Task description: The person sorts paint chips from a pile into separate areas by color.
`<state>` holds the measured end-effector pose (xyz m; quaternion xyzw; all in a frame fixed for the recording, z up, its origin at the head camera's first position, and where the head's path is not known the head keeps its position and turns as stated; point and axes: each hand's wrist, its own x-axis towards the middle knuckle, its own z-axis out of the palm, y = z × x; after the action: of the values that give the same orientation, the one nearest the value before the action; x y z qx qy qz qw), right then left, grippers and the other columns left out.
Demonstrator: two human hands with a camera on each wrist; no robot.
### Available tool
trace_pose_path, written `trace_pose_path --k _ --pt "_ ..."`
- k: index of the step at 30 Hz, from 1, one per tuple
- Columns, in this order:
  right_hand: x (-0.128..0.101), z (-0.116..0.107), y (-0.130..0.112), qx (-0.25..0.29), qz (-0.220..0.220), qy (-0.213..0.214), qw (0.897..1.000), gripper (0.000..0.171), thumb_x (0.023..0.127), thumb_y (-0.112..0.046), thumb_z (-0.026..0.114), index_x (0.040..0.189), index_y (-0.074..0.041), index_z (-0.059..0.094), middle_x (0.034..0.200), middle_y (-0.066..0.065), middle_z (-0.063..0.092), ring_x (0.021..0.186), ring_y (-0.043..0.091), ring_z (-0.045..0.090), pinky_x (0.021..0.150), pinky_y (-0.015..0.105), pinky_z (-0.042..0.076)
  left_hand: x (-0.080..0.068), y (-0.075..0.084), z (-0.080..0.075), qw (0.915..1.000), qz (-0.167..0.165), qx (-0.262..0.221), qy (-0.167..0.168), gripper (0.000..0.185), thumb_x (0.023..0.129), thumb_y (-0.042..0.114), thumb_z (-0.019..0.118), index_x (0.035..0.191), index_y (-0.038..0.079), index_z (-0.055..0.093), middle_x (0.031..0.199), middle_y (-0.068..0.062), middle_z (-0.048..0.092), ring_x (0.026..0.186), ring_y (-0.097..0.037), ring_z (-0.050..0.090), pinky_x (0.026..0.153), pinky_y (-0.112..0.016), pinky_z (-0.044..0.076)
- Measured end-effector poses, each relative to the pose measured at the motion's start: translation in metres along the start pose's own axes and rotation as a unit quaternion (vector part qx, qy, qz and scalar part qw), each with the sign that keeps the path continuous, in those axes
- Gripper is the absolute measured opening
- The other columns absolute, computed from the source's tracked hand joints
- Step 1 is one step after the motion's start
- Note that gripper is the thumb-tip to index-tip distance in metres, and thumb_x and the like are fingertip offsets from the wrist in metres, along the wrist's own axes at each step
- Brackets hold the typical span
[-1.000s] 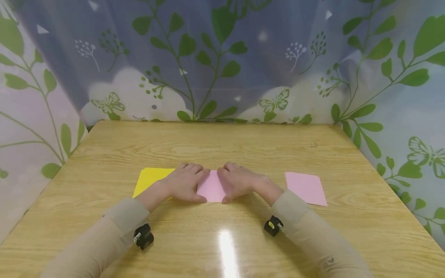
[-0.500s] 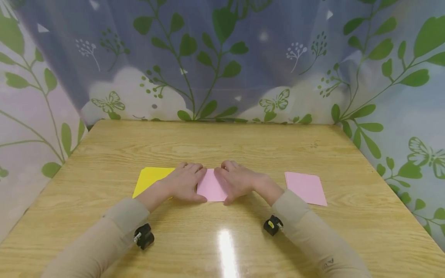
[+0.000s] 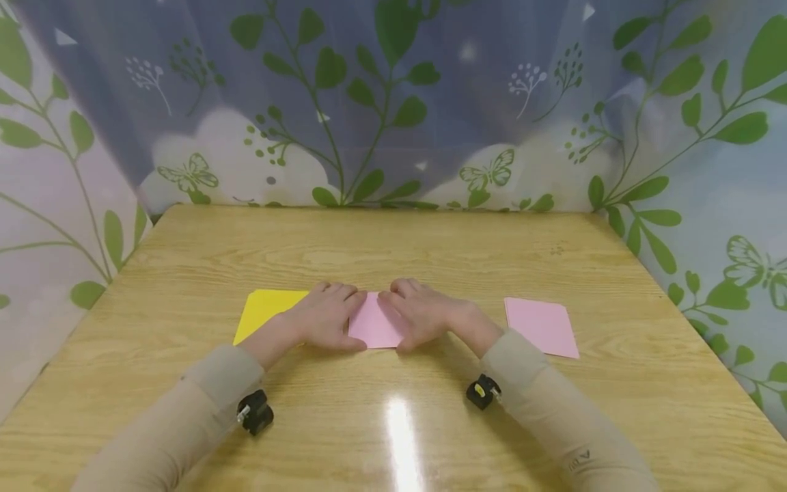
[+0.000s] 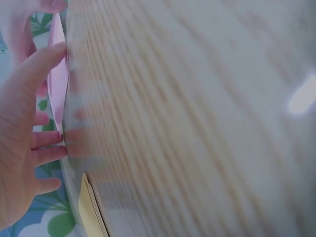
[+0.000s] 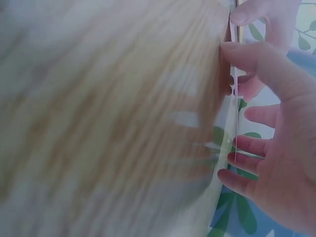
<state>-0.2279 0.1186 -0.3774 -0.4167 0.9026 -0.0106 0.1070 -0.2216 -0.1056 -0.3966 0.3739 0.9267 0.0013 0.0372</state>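
A square pink paper [image 3: 375,321] lies on the table in the middle of the head view, between both hands. My left hand [image 3: 326,318] holds it at the left side, thumb at its near edge and fingers toward the far edge. From the opposite side my right hand [image 3: 427,314] holds it the same way, index finger bent over its top. In the left wrist view the left thumb [image 4: 47,59] meets the paper's edge. The right wrist view has the paper [image 5: 235,113] nearly edge-on, beside the right thumb and fingers. Both palms hide its sides.
A yellow paper stack [image 3: 267,311] lies left, partly under my left hand and wrist. A second pink paper stack [image 3: 541,326] lies to the right, near my right sleeve. The wooden table [image 3: 393,249] ends at a leaf-patterned curtain [image 3: 393,150].
The right index finger has shifted slightly left over the pink paper. The head view has tilted slightly, so the table appears higher. Both hands otherwise stay where they were.
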Motion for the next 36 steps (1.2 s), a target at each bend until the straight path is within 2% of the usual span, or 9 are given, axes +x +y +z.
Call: trace_pose_path --k 8,14,22,29,36 --pt "0.0 -0.003 0.004 0.068 0.002 0.003 0.998 0.092 0.067 -0.04 0.073 0.141 -0.005 0.032 0.13 0.015 0.038 0.111 0.024 0.04 0.092 0.037 0.04 0.001 -0.002 -0.001 0.9998 -0.005 -0.02 -0.001 0.095 0.075 0.071 0.052 0.143 0.007 0.034 0.137 -0.012 0.043 0.125 -0.03 0.037 0.102 -0.054 0.025" --pt "-0.001 -0.005 0.005 0.104 0.007 0.006 0.995 0.091 0.067 -0.038 0.073 0.142 -0.006 0.031 0.132 0.014 0.036 0.109 0.021 0.041 0.089 0.035 0.041 0.0 -0.002 -0.003 0.9995 -0.004 -0.03 0.005 0.096 0.073 0.069 0.056 0.142 0.006 0.034 0.137 -0.012 0.043 0.125 -0.03 0.038 0.101 -0.055 0.027" --pt "-0.005 -0.004 0.009 0.09 0.005 0.023 0.996 0.097 0.067 -0.043 0.073 0.143 -0.001 0.028 0.142 0.018 0.029 0.124 0.029 0.036 0.101 0.041 0.033 -0.002 -0.002 -0.006 0.9997 -0.012 -0.02 0.001 0.097 0.072 0.065 0.058 0.142 0.002 0.033 0.14 -0.015 0.038 0.129 -0.031 0.033 0.103 -0.054 0.024" --pt "-0.016 -0.003 0.012 0.05 0.015 0.033 0.998 0.103 0.07 -0.053 0.072 0.144 0.0 0.024 0.144 0.02 0.027 0.131 0.033 0.027 0.105 0.047 0.026 0.002 0.006 -0.008 0.9992 -0.006 -0.017 0.035 0.097 0.071 0.064 0.06 0.141 0.002 0.034 0.138 -0.014 0.041 0.127 -0.031 0.035 0.104 -0.051 0.024" --pt "-0.029 -0.001 0.021 0.069 0.03 0.051 0.996 0.104 0.067 -0.052 0.076 0.143 -0.001 0.026 0.142 0.02 0.03 0.129 0.033 0.029 0.104 0.047 0.028 0.011 0.017 -0.013 0.9975 0.0 -0.025 0.066 0.097 0.071 0.064 0.061 0.142 0.004 0.033 0.138 -0.013 0.041 0.126 -0.029 0.037 0.103 -0.05 0.025"
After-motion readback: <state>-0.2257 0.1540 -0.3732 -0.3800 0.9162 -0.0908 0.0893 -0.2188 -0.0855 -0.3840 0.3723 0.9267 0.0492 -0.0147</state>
